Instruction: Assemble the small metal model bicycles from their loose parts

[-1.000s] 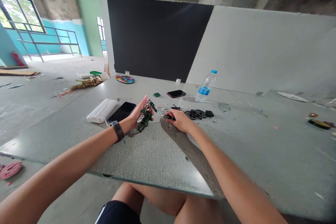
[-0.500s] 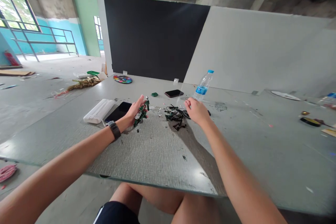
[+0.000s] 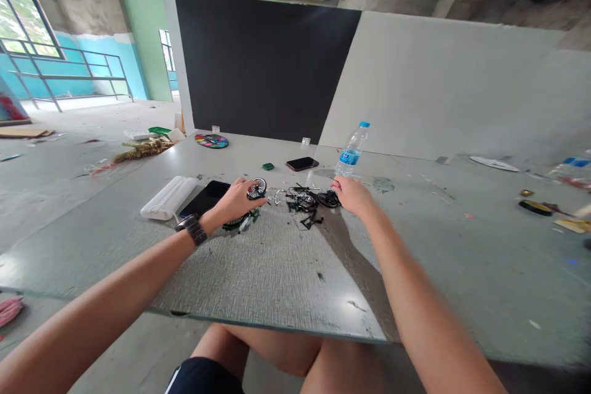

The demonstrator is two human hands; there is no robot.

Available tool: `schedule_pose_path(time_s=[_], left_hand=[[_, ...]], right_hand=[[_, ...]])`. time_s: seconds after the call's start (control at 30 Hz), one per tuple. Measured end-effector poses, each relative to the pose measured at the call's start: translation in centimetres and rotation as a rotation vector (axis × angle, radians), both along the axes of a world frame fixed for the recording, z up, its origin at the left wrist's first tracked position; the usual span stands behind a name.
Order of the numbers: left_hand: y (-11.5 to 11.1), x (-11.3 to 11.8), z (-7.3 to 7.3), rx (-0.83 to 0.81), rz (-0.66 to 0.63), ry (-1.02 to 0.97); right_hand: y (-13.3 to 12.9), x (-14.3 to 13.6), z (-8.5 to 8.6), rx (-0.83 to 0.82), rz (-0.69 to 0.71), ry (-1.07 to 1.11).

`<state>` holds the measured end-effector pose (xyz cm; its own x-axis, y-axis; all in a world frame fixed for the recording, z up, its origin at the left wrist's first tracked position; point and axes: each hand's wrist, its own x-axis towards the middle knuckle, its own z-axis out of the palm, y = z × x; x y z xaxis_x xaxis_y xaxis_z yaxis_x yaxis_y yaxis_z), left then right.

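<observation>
My left hand point(image 3: 241, 199), with a dark watch on its wrist, is closed on a partly built model bicycle. One spoked wheel point(image 3: 258, 188) of it shows above the fingers, and green frame parts point(image 3: 246, 221) with a second dark wheel stick out below. Much of the bicycle is hidden by the hand. My right hand point(image 3: 353, 196) is pinched just right of the pile of small parts point(image 3: 303, 200). A thin dark tip pokes out from its fingers, too small to name. Beside that hand, a black wheel point(image 3: 328, 199) lies at the pile's right end.
A white box-like item point(image 3: 168, 198) and a dark tablet or phone point(image 3: 210, 194) lie by my left wrist. Farther back are a green piece point(image 3: 268, 167), a phone point(image 3: 302, 164), a water bottle point(image 3: 351, 151) and a paint palette point(image 3: 212, 141). Black tape point(image 3: 535, 207) lies far right.
My left hand has turned palm down and lowered the bicycle toward the table, so a wheel now faces up. The right hand stays pinched near the pile, and its thin tip now shows.
</observation>
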<state>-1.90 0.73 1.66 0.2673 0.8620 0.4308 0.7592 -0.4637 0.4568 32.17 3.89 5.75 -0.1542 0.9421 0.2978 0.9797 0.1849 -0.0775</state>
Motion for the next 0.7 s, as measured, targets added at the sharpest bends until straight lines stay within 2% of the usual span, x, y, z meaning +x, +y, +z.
schedule_pose_path(time_s=[0.23,0.4,0.6,0.7], left_hand=[[-2.2,0.5,1.2,0.038,0.020,0.284],[-2.4,0.6,1.4,0.087,0.020,0.393],[-2.3,1.0,1.3,0.169,-0.041,0.422],[-2.2,1.4,0.8,0.180,-0.088,0.393]], right_hand=[[0.7,1.5,-0.6,-0.258,0.073,0.074],[0.7,1.2,-0.7,-0.228,0.092,0.080],[0.0,-1.6,-0.9,-0.170,0.347,0.223],[-0.2,-3.1,-1.5,-0.169,0.354,0.167]])
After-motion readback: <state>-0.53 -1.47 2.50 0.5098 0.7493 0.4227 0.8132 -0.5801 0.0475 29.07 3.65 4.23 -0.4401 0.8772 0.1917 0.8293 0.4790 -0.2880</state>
